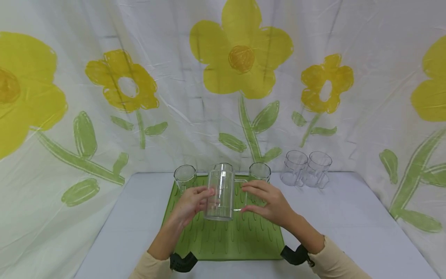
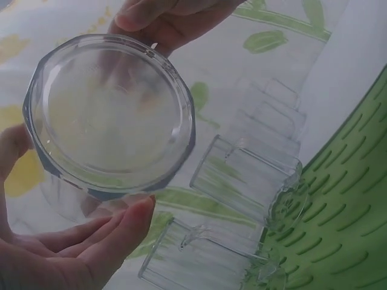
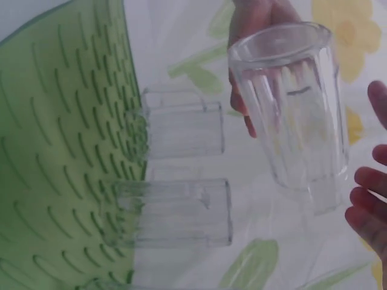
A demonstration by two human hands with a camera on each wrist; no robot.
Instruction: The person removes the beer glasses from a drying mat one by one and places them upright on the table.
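My left hand (image 1: 191, 203) grips a clear mug (image 1: 220, 195) by its side, thumb in front, above the green mat. The mug's handle (image 1: 246, 195) points right. Close by that handle is my right hand (image 1: 266, 203), its fingers spread and bent loosely, not wrapped around anything. In the right wrist view, the right hand's fingers (image 3: 369, 193) stand beside the handle end of the mug; whether they touch it I cannot tell. The left wrist view shows one round end of the mug (image 2: 112, 115) facing the camera, with left fingers (image 2: 115, 241) curled along its side.
On the ridged green mat (image 1: 230, 248) stand a clear mug (image 1: 185, 176) at back left, another (image 1: 259, 170) at back right and one (image 1: 223, 166) partly hidden behind the held mug. Two more mugs, a nearer-middle one (image 1: 294, 168) and a right one (image 1: 317, 170), stand on the white table (image 1: 348, 217). A flowered curtain hangs behind.
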